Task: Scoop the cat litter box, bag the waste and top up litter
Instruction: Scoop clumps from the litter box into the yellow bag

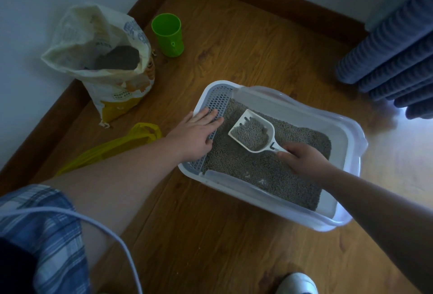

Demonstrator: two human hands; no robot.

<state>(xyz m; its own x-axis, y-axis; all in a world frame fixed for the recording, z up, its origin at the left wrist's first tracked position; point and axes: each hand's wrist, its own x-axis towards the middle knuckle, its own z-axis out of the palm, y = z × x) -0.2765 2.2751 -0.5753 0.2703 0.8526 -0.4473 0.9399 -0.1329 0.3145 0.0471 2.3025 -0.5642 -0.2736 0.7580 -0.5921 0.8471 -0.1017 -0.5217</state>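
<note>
A white litter box [346, 216] holding grey litter sits on the wooden floor. My right hand [302, 158] grips the handle of a white slotted scoop [251, 131], which is loaded with grey litter and held just above the litter surface. My left hand [195, 134] lies flat, fingers spread, on the box's perforated grid at its left rim. An open litter sack [103, 57], white and yellow, stands at the far left with dark litter inside. A yellow plastic bag [121, 145] lies crumpled on the floor beside my left forearm.
A green plastic cup [167, 35] stands near the sack by the brown skirting board. A dark blue pleated curtain [396, 52] hangs at the far right. A white shoe [297, 283] shows at the bottom edge. A thin white cable [112, 230] crosses my lap.
</note>
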